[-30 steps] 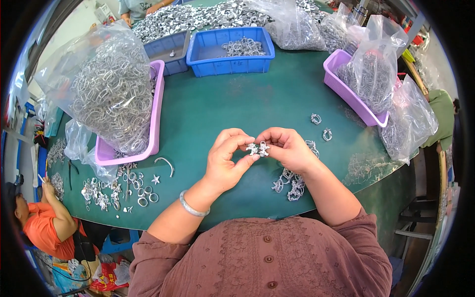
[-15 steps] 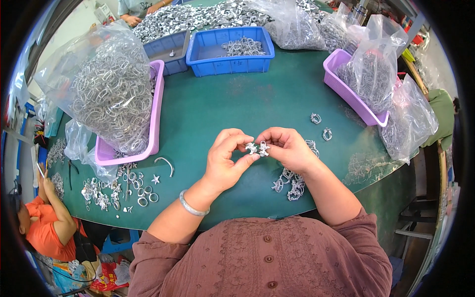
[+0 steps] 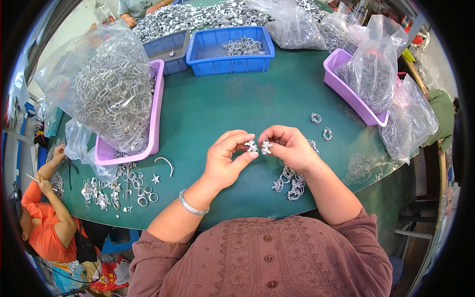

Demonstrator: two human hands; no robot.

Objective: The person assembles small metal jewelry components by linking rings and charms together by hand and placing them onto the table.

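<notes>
In front of my chest, above the green table (image 3: 237,106), my left hand (image 3: 228,157) pinches a small silvery ornate metal piece (image 3: 251,146) between thumb and fingers. A similar silvery metal piece (image 3: 266,146), with a loop at its top, sits in the fingertips of my right hand (image 3: 291,148). The two pieces are close together with a narrow gap between them. Beside and partly under my right hand lies a small heap of silvery linked rings (image 3: 292,184). Two more ring-like pieces (image 3: 315,118) lie farther right on the table.
A purple basket (image 3: 157,119) with a bulging bag of metal rings (image 3: 111,94) stands left; another purple basket (image 3: 368,116) stands right. Loose rings and stars (image 3: 148,194) lie at left. A blue bin (image 3: 230,67) sits at the back. A person in orange (image 3: 52,232) works at far left.
My hands have drawn slightly apart, so the gap between the two metal pieces is wider. The person in orange has raised one hand.
</notes>
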